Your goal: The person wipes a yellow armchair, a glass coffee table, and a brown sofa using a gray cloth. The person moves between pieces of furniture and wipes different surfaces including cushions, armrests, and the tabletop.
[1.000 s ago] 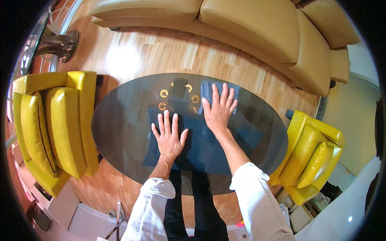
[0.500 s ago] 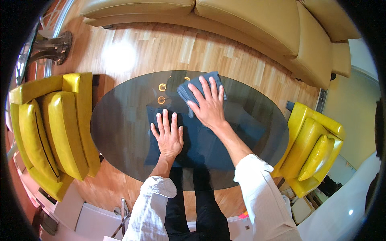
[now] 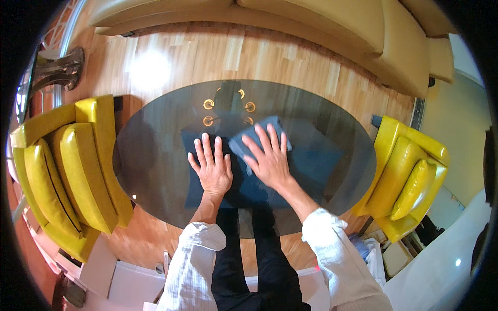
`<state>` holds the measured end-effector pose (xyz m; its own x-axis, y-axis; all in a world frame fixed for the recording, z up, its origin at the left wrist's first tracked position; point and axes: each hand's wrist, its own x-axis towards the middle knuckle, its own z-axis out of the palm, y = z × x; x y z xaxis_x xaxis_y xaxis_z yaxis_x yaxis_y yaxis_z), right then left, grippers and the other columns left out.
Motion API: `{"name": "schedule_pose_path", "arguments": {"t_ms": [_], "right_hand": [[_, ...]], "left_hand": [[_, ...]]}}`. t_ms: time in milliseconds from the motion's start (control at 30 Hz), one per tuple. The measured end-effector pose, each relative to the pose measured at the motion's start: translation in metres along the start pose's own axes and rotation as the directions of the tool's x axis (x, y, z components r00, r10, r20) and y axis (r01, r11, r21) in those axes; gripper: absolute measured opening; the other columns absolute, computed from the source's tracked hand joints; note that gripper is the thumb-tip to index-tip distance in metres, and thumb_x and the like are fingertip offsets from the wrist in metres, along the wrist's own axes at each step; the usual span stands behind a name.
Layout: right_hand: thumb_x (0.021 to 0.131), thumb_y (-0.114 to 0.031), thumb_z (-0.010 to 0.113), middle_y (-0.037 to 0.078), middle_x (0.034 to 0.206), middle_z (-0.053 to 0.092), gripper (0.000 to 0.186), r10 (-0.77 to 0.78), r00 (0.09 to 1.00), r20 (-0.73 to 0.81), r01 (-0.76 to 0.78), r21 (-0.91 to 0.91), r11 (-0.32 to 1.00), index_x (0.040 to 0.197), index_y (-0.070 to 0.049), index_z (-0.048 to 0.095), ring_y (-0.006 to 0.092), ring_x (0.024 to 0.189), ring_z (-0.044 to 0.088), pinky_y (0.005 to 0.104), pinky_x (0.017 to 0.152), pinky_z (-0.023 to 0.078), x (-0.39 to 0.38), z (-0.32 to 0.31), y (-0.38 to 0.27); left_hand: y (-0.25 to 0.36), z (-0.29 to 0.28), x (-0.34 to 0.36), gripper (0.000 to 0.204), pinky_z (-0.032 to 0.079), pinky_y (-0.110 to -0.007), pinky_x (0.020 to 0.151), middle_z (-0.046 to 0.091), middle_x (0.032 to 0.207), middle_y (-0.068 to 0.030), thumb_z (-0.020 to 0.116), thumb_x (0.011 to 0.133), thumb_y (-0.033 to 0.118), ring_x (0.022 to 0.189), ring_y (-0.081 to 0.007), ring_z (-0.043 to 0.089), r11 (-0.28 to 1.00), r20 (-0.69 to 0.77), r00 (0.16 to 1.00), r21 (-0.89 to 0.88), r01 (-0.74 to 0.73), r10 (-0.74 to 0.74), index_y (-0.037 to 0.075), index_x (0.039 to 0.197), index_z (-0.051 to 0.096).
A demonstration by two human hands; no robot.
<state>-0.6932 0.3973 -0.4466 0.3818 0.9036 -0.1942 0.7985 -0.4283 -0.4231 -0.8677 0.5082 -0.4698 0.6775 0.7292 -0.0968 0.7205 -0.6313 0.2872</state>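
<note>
A folded dark grey-blue cloth [image 3: 263,139] lies on the oval dark glass table [image 3: 150,155]. My right hand [image 3: 270,160] presses on it from above, fingers stretched out and spread, thumb off the cloth's near side. To the left of the cloth, my left hand [image 3: 211,168] rests flat on the glass with its fingers apart and nothing under or in it that I can see. The part of the cloth beneath my right palm is hidden.
A yellow armchair [image 3: 93,171] stands at the table's left end, another yellow armchair [image 3: 402,181] at its right. Beyond the table runs a long tan sofa [image 3: 311,28] on a wooden floor [image 3: 207,57]. Ring-shaped lights [image 3: 208,104] reflect in the glass.
My right hand and the cloth have come nearer to me across the glass. The left hand stays on about the same spot, while the whole view has shifted slightly.
</note>
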Motion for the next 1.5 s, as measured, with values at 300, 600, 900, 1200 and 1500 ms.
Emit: {"name": "schedule_pose_path", "arguments": {"t_ms": [300,600,900,1200,1500], "right_hand": [[0.104,-0.044,0.068,0.013,0.174,0.038,0.06,0.106,0.994,-0.038,-0.105,0.035,0.994,0.161,-0.029,0.054,0.0452,0.16,0.031,0.0725,0.125,0.023,-0.019,0.012,-0.016],[0.101,-0.045,0.071,0.014,0.175,0.036,0.062,0.277,0.96,-0.037,-0.274,0.077,0.959,0.159,-0.03,0.056,0.0458,0.162,0.026,0.0735,0.126,0.017,-0.088,0.028,-0.023],[0.099,-0.045,0.073,0.016,0.172,0.04,0.065,0.239,0.94,-0.243,-0.24,0.028,0.97,0.159,-0.026,0.056,0.0466,0.16,0.03,0.0729,0.125,0.022,-0.021,0.021,-0.012],[0.103,-0.044,0.069,0.014,0.174,0.038,0.06,0.263,0.957,-0.121,-0.253,0.09,0.963,0.159,-0.027,0.056,0.0454,0.161,0.03,0.0716,0.125,0.023,-0.145,0.041,-0.022],[0.102,-0.04,0.072,0.012,0.172,0.039,0.059,0.272,0.947,-0.169,-0.254,0.121,0.96,0.157,-0.027,0.057,0.0432,0.162,0.028,0.0695,0.127,0.022,-0.16,0.029,-0.001]], "left_hand": [[-0.003,-0.001,0.002,0.058,0.011,-0.065,0.13,0.029,0.18,-0.0179,0.055,0.11,0.035,0.167,-0.0417,0.022,1.0,-0.006,1.0,0.02,0.014,-0.014,0.015,0.164,0.05],[-0.002,0.001,0.0,0.059,0.01,-0.064,0.13,0.025,0.181,-0.0164,0.049,0.113,0.036,0.168,-0.0399,0.019,0.999,-0.005,1.0,0.053,-0.011,0.011,0.015,0.167,0.045],[0.001,0.002,0.007,0.061,0.015,-0.066,0.128,0.03,0.18,-0.0162,0.053,0.111,0.04,0.166,-0.0391,0.023,0.998,-0.083,0.996,0.053,-0.037,0.041,0.015,0.166,0.047],[-0.009,0.012,0.005,0.063,0.014,-0.067,0.129,0.027,0.181,-0.0131,0.053,0.11,0.047,0.167,-0.0374,0.022,0.997,-0.144,0.988,0.068,-0.047,0.056,0.019,0.167,0.047],[0.037,0.008,-0.028,0.066,0.019,-0.072,0.125,0.028,0.18,-0.018,0.063,0.108,0.034,0.166,-0.0428,0.023,0.981,-0.101,0.976,0.018,-0.192,0.193,0.014,0.168,0.043]]}}
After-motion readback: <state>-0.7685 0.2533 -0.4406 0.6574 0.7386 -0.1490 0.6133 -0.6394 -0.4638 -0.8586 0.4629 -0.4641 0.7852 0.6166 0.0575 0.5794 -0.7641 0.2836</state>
